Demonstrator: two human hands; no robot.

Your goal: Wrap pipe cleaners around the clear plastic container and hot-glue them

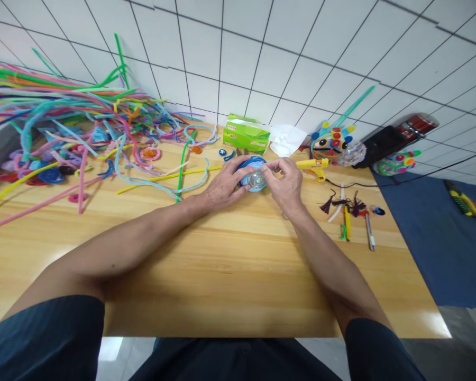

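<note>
Near the back of the table is a clear plastic bottle piece, wrapped in blue and lilac pipe cleaner coils. My left hand curls around its left side, fingers over the coils. On the right, my right hand is closed in a pinch at the edge of the coils. Whatever sits between those fingertips is too small or hidden to make out. Just behind the bottle piece lie a blue button and a short bent blue piece. A yellow hot glue gun rests right of my right hand.
Pipe cleaners are heaped at the left. A green tissue pack stands by the tiled wall. Decorated bottles and a dark red-topped flask are at back right. Tassels, a yellow cutter and a pen lie right.
</note>
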